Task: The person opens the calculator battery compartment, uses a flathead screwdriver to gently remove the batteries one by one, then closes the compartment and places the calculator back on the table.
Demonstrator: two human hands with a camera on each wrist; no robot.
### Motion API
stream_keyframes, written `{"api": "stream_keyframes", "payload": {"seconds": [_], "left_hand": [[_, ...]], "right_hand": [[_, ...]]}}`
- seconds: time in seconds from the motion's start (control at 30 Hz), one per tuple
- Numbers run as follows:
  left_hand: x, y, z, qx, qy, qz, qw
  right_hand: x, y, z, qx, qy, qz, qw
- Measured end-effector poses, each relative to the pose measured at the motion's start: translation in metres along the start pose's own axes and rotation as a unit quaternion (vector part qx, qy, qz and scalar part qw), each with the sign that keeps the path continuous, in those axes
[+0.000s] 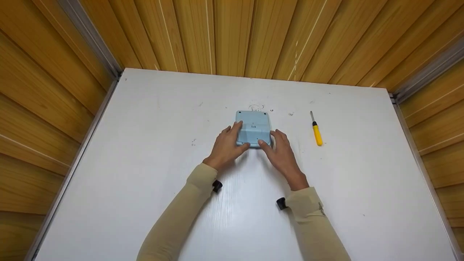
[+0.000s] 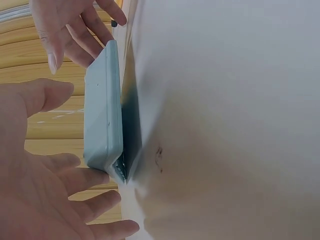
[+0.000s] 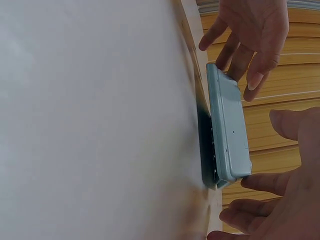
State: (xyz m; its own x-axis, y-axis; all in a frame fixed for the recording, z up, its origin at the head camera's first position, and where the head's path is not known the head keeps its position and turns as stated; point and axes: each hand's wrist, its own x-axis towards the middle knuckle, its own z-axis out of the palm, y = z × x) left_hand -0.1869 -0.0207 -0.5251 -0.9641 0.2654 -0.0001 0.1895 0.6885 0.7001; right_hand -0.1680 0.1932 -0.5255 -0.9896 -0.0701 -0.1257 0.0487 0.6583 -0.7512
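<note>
A light blue calculator (image 1: 253,117) lies on the white table with its back up, dark screw holes showing at its far corners. Its face is hidden; the wrist views show the thick near end of the casing (image 2: 102,110) raised off the table. My left hand (image 1: 227,143) is at its left side, fingers spread and fairly straight, with fingertips touching that side. Across from it, my right hand (image 1: 283,152) has a fingertip against the right side. Both thumbs are held apart from the casing in the wrist views.
A screwdriver (image 1: 317,132) with a yellow handle lies to the right of the calculator, its tip pointing away. Yellow wood-look panels (image 1: 232,36) stand behind the white table (image 1: 163,108) and along both sides. Small dark marks dot the tabletop beyond the calculator.
</note>
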Motion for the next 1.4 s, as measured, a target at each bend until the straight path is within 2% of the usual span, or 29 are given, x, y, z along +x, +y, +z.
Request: {"api": "stream_keyframes", "payload": {"seconds": [0.3,0.4,0.67,0.77,1.0,1.4], "left_hand": [[-0.003,-0.001,0.001,-0.027,0.002,-0.016,0.9995],[-0.003,-0.002,0.001,-0.023,0.004,-0.016,0.9996],[0.004,-0.004,-0.005,0.047,0.001,0.001,0.9989],[0.008,-0.006,-0.008,0.073,-0.015,-0.004,0.9972],[0.015,-0.013,-0.012,0.101,-0.053,-0.028,0.9930],[0.021,-0.018,-0.011,0.121,-0.064,-0.013,0.9906]], "right_hand": [[-0.004,0.000,0.002,-0.005,-0.005,0.005,1.000],[-0.004,0.000,0.002,-0.007,-0.005,0.005,1.000],[0.000,-0.001,0.001,-0.024,-0.004,-0.005,1.000],[0.004,-0.003,0.000,-0.037,0.000,-0.013,0.999],[0.016,-0.007,-0.003,-0.093,0.011,-0.064,0.994],[0.032,-0.015,0.000,-0.172,-0.002,-0.130,0.976]]}}
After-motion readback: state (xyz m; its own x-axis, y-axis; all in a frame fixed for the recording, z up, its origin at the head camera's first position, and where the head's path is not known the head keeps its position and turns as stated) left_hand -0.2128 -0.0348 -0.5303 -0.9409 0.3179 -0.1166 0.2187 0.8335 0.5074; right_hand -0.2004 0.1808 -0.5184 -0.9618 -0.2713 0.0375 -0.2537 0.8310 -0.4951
